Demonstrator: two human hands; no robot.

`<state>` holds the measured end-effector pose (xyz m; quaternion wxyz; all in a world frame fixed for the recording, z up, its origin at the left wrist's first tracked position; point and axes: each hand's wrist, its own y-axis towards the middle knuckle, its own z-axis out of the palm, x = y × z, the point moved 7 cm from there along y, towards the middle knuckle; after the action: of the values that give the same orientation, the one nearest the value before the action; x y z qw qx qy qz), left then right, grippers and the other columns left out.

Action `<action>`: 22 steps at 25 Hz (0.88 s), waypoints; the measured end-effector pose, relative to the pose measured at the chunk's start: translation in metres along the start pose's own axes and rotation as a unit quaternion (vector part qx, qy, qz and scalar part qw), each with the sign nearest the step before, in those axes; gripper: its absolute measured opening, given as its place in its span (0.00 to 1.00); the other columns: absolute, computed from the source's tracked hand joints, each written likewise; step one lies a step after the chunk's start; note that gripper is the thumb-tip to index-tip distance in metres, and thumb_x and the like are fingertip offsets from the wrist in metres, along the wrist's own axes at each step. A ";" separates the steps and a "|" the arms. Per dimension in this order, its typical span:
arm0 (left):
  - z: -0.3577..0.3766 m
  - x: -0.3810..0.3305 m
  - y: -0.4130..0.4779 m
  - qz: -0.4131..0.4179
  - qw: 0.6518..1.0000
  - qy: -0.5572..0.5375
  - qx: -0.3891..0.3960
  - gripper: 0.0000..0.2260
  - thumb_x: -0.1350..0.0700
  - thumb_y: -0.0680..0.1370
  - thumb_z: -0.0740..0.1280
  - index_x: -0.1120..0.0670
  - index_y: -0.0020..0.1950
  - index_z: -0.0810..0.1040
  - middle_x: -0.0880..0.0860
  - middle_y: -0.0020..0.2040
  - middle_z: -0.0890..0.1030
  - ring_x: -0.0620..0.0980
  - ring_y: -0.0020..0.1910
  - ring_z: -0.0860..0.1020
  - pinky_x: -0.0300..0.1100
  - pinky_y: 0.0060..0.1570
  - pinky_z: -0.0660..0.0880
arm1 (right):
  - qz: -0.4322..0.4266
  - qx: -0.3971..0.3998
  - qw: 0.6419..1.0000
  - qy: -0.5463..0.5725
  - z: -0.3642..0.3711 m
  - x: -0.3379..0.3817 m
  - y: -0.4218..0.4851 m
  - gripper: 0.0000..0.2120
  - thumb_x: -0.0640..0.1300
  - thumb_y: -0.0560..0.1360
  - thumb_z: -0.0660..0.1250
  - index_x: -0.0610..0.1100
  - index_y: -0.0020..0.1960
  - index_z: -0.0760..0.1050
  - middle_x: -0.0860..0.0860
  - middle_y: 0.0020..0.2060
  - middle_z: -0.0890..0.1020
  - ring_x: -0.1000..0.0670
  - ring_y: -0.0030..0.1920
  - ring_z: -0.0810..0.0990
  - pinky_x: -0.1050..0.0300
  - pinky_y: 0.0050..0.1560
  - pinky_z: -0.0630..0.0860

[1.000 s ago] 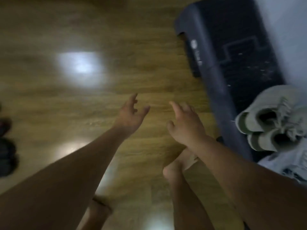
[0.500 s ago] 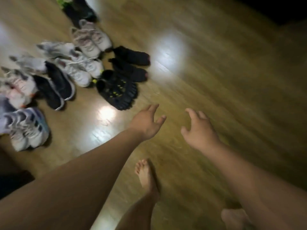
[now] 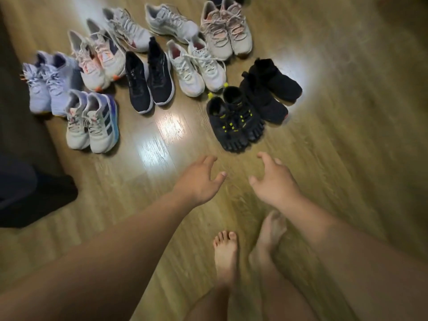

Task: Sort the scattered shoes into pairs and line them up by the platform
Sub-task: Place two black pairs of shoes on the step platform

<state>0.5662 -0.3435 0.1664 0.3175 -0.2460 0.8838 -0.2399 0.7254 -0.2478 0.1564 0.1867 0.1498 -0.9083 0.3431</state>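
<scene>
Several pairs of shoes lie clustered on the wooden floor ahead. Closest is a black pair with yellow-green accents and toe-shaped soles (image 3: 234, 120), beside a plain black pair (image 3: 269, 89). Further left are a white pair (image 3: 196, 66), a dark navy pair (image 3: 149, 74), a white-orange pair (image 3: 97, 60), a lavender pair (image 3: 47, 82) and a white pair with blue stripes (image 3: 92, 121). A beige-pink pair (image 3: 225, 28) and two grey-white sneakers (image 3: 171, 20) lie at the back. My left hand (image 3: 199, 179) and right hand (image 3: 274, 180) hover empty, fingers spread, just short of the toe-soled pair.
My bare feet (image 3: 225, 256) stand on the floor below my hands. A dark object (image 3: 34, 193) sits at the left edge, with a dark strip (image 3: 9, 77) running up the left side. Open wooden floor (image 3: 347, 112) stretches to the right.
The view swung from the dark platform with a pale pair on it over to the shoe cluster, which now lies closer and more central. Both hands stay empty and open.
</scene>
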 end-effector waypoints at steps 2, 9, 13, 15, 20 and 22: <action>0.008 0.011 0.015 -0.026 0.999 0.004 0.026 0.26 0.44 0.80 0.59 0.53 0.76 0.62 0.53 0.75 0.65 0.54 0.73 0.65 0.44 0.69 0.63 | 0.016 0.018 1.000 0.016 0.001 -0.006 0.020 0.28 0.50 0.72 0.67 0.52 0.71 0.64 0.43 0.63 0.73 0.41 0.62 0.74 0.50 0.61 0.72; -0.010 0.020 0.124 -0.157 0.984 0.034 0.076 0.24 0.47 0.78 0.64 0.52 0.73 0.66 0.55 0.64 0.77 0.56 0.64 0.75 0.43 0.59 0.70 | 0.096 0.031 0.993 0.063 -0.054 -0.054 0.119 0.28 0.49 0.72 0.66 0.51 0.70 0.64 0.41 0.57 0.77 0.40 0.57 0.77 0.51 0.56 0.73; -0.027 0.019 0.187 -0.152 0.980 0.089 0.092 0.24 0.47 0.77 0.63 0.52 0.72 0.67 0.55 0.65 0.75 0.56 0.64 0.74 0.46 0.58 0.71 | 0.132 0.057 0.984 0.105 -0.074 -0.054 0.177 0.24 0.51 0.73 0.65 0.56 0.67 0.64 0.47 0.53 0.80 0.42 0.53 0.79 0.52 0.52 0.75; -0.035 0.017 0.222 -0.130 0.976 0.125 0.121 0.22 0.48 0.78 0.62 0.52 0.71 0.67 0.56 0.66 0.73 0.57 0.65 0.73 0.49 0.60 0.72 | 0.160 0.052 0.974 0.150 -0.075 -0.049 0.205 0.24 0.51 0.71 0.64 0.56 0.67 0.64 0.47 0.49 0.81 0.44 0.48 0.80 0.53 0.45 0.75; -0.066 -0.003 0.345 0.021 0.979 0.179 0.100 0.16 0.54 0.76 0.61 0.54 0.64 0.74 0.55 0.61 0.73 0.59 0.60 0.74 0.50 0.56 0.74 | 0.237 0.075 0.923 0.294 -0.011 -0.007 0.269 0.25 0.51 0.69 0.68 0.53 0.65 0.70 0.50 0.48 0.82 0.49 0.45 0.80 0.56 0.44 0.74; -0.079 -0.026 0.410 0.188 0.944 0.260 0.081 0.17 0.56 0.76 0.61 0.55 0.63 0.75 0.57 0.62 0.73 0.60 0.61 0.74 0.51 0.56 0.73 | 0.266 0.094 0.881 0.381 0.043 0.024 0.305 0.30 0.53 0.68 0.69 0.53 0.69 0.67 0.51 0.56 0.80 0.47 0.53 0.79 0.52 0.52 0.76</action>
<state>0.4146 0.0059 -0.0061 0.1352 0.0217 0.9432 -0.3028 0.5719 -0.0611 -0.0362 0.4047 -0.2226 -0.7365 0.4942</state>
